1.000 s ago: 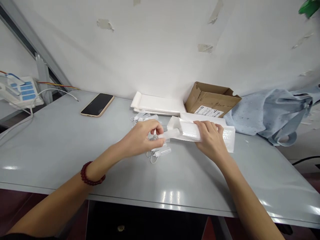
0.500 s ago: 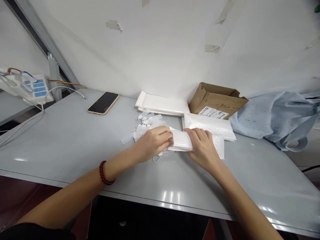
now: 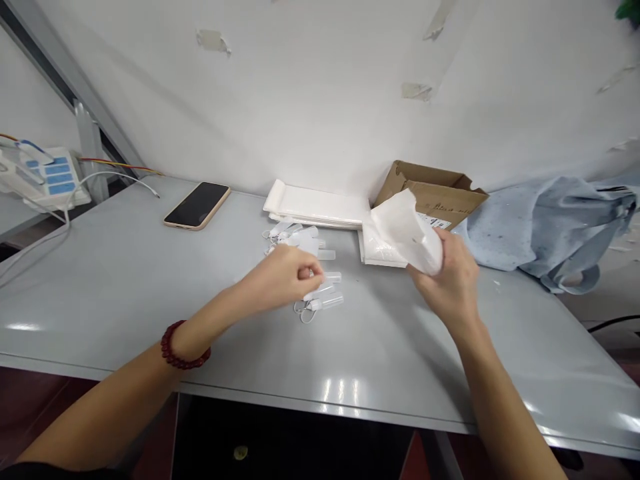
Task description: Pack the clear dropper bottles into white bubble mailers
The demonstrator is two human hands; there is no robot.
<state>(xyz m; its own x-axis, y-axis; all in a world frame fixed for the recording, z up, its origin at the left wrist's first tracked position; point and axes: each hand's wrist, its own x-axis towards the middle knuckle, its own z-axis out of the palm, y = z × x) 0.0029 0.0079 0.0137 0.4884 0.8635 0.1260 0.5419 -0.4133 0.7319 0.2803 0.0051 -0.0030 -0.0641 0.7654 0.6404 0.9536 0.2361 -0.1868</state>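
Observation:
My right hand (image 3: 447,283) grips a white padded envelope (image 3: 407,230), raised off the table and tilted, with its mouth spread apart towards the upper left. My left hand (image 3: 290,277) is closed in a pinch above a loose pile of small clear plastic tubes (image 3: 329,301) with white loops. Whatever lies between its fingertips, if anything, I cannot make out. The hand hides part of the pile. Just behind the raised envelope lie more white padded envelopes (image 3: 383,257), partly covered by it.
Against the wall sits a stack of white padded envelopes (image 3: 323,203), beside an open cardboard box (image 3: 445,193). A phone (image 3: 197,205) lies at the left of the grey table (image 3: 240,353). Light-blue cloth (image 3: 530,223) rests at the right. A power strip (image 3: 53,177) with cables stands far left.
My right hand has lifted the envelope up and to the right, and its mouth now gapes. My left hand has let go of it and moved left over the tubes.

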